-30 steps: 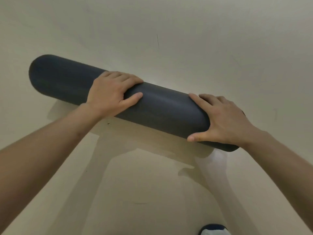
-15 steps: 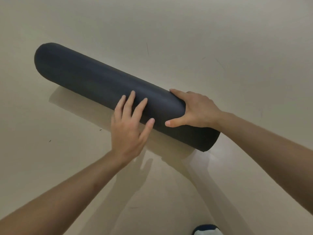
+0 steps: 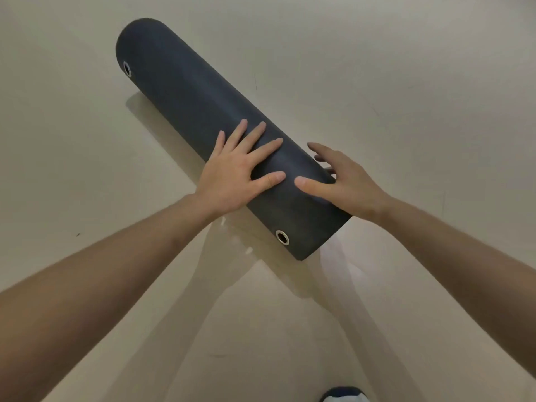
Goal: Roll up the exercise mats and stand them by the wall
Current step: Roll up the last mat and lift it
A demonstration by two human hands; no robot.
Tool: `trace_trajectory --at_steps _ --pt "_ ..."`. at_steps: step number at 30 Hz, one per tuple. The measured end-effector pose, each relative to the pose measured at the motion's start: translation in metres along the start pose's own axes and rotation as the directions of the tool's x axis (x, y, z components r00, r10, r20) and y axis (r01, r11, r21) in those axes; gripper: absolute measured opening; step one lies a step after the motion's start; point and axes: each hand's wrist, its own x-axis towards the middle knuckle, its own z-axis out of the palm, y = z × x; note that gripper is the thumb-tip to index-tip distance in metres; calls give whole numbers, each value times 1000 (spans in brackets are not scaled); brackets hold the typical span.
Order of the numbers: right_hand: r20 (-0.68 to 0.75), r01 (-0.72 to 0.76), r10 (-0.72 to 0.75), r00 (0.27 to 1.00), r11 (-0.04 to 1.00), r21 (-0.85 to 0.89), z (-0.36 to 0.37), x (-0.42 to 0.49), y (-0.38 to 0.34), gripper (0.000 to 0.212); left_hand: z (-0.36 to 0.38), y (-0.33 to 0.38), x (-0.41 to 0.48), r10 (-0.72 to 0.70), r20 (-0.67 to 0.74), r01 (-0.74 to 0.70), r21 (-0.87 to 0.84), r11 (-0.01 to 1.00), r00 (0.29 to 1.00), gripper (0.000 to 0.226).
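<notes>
A dark grey rolled exercise mat (image 3: pixel 203 111) lies on the pale floor, running from upper left to lower right. Metal eyelets show at its far end (image 3: pixel 127 68) and near end (image 3: pixel 282 237). My left hand (image 3: pixel 235 172) rests flat on top of the roll, fingers spread and straight. Close beside it, my right hand (image 3: pixel 345 181) clasps the roll towards its near end, with the thumb lying on top and the fingers reaching over the far side, partly hidden behind it.
Smooth beige floor (image 3: pixel 406 82) surrounds the roll on every side. The toe of a blue and white shoe (image 3: pixel 345 395) peeks in at the bottom edge. No wall edge or other mat is in view.
The roll has swung so its near end points more toward me, and its eyelets now show. My left hand moved further onto the roll; my right hand loosened and shifted nearer the end.
</notes>
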Motion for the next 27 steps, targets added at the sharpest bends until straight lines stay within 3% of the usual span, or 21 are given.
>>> trace_trajectory --at_steps 3,6,8,10,13,15,17,21,27 --pt "-25 154 -167 986 949 -275 6 -33 27 99 8 4 17 21 26 -20 -14 1000 999 75" --pt "-8 140 -156 988 907 -398 10 -37 52 109 20 16 9 -23 -35 20 -85 996 999 69" --pt "-34 98 -114 993 945 -311 3 -28 57 109 31 32 -12 -134 -119 106 -215 971 984 68" --pt "-33 63 -72 997 969 -238 -5 -20 58 111 44 51 -41 -335 -110 270 -384 883 936 76" --pt "4 29 -29 1000 996 -86 -15 -11 57 107 63 69 -75 -534 95 439 -698 566 840 94" --pt "50 -24 19 999 995 101 -22 -5 57 89 71 77 -82 -519 165 392 -845 364 838 104" --pt "137 -80 49 989 970 228 -27 1 60 75 74 81 -79 -493 210 373 -891 260 845 105" --pt "178 -143 86 980 930 340 -25 2 70 88 83 90 -63 -465 295 389 -914 118 834 105" --pt "132 -215 173 976 857 469 -24 -15 51 84 58 117 -62 -528 390 438 -898 -39 754 106"
